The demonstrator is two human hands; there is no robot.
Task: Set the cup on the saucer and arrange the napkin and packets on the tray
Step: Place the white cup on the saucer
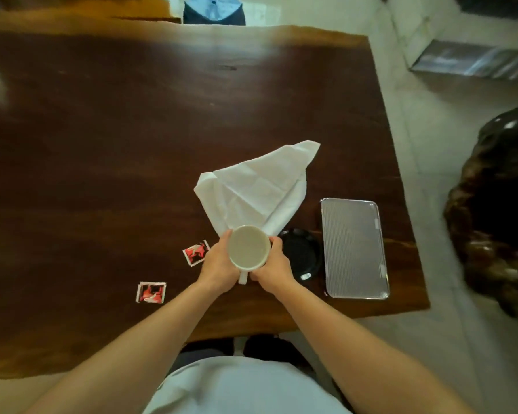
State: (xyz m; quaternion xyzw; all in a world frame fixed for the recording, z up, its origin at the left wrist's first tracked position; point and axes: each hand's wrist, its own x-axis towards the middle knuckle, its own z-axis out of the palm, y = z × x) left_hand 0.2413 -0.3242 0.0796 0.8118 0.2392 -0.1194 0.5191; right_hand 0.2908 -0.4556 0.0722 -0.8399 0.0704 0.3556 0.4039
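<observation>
- Head view: a round off-white ceramic cup [248, 246] is seen from above a little below the middle of the view. Its mouth faces the camera and its handle [243, 277] points to 6 o'clock, toward the person.
- The left hand [219, 267] holds the cup's wall from 9 o'clock, its grip wrapped close with the fingers curled round the side.
- The right hand [274, 270] holds the opposite wall from 3 o'clock, its grip likewise closed around the cup.
- Whether the cup rests on the tabletop [102, 144] or is held just above it cannot be told.
- A white creased napkin [257, 186] lies loosely folded at 12 o'clock from the cup. Its near end is hidden behind the cup's rim and its far tip points to 1 o'clock.
- A round black saucer [304, 252] lies at 3 o'clock from the cup, just beside the right hand, which covers part of it.
- A rectangular silver metal tray [353, 249] with a ribbed floor lies farther out at 3 o'clock, just beside the saucer, its long sides running 12 to 6.
- A square red, black and white first packet [195, 253] lies at 9 o'clock, just beside the left hand.
- A matching second packet [151, 292] lies at 8 o'clock, well apart from the first packet.
- The tabletop is a dark brown wooden slab.
</observation>
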